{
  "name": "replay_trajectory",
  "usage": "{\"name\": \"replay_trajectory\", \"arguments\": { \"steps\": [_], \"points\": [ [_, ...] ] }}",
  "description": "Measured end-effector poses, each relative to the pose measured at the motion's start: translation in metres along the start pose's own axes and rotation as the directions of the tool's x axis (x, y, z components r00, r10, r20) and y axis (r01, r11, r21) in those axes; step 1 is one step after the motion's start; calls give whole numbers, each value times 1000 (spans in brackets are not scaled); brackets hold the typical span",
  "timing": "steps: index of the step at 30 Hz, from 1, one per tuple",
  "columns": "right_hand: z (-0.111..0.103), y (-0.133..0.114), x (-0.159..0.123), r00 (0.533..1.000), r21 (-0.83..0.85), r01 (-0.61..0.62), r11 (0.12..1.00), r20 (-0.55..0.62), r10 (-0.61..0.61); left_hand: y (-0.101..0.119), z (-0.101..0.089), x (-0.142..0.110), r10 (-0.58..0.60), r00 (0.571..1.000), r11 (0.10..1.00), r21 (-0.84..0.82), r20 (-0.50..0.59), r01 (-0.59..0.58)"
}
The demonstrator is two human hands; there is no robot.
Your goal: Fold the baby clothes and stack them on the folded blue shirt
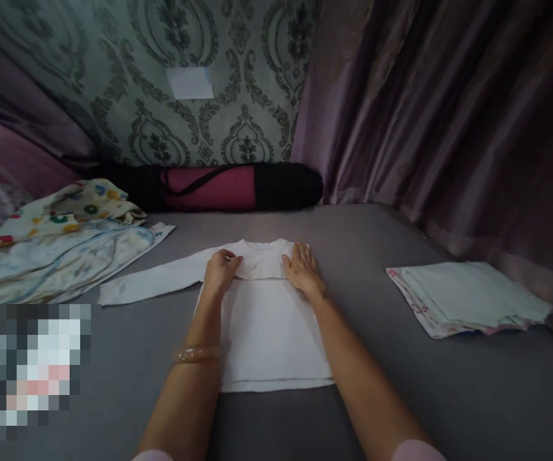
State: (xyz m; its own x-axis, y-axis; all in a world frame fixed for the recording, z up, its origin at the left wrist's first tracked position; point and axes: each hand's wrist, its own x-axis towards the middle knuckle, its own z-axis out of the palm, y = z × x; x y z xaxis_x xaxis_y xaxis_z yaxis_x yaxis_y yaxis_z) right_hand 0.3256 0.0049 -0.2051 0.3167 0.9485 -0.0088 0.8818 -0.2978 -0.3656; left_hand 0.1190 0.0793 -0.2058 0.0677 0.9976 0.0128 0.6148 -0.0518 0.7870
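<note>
A small white long-sleeved shirt point(269, 339) lies spread on the grey sheet, neckline away from me. One sleeve stretches out to the left, and the other is folded across the chest. My left hand point(219, 270) is at the left side of the chest, its fingers curled in and closed on the folded cloth; part of the fingertips is hidden. My right hand point(304, 267) rests flat near the right shoulder, fingers stretched out and pressing on the fabric.
A stack of folded clothes point(468, 291) lies at the right. Rumpled patterned cloths point(65, 237) are heaped at the left. A black and pink long bag point(214, 187) lies against the wall. Purple curtains point(401, 96) hang at the right. A blurred patch covers the lower left.
</note>
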Motion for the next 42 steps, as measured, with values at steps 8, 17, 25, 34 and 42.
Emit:
{"name": "replay_trajectory", "arguments": {
  "steps": [8,17,25,34,42],
  "points": [
    [14,6,2,999,-133,30,991,-28,-34,10,-1,-7,28,997,978,207,-73,-12],
    [14,5,1,1000,-144,14,989,-4,-15,8,3,-10,64,997,916,399,-49,-39],
    [5,2,5,996,-144,-5,990,91,18,12,-1,-14,82,994,908,416,-67,-47],
    [0,-12,22,999,-158,44,986,28,-40,18,0,-13,280,944,889,325,174,-323],
    [23,0,24,997,-224,39,974,-51,-51,-2,9,-2,191,961,909,333,198,-249]
  ]
}}
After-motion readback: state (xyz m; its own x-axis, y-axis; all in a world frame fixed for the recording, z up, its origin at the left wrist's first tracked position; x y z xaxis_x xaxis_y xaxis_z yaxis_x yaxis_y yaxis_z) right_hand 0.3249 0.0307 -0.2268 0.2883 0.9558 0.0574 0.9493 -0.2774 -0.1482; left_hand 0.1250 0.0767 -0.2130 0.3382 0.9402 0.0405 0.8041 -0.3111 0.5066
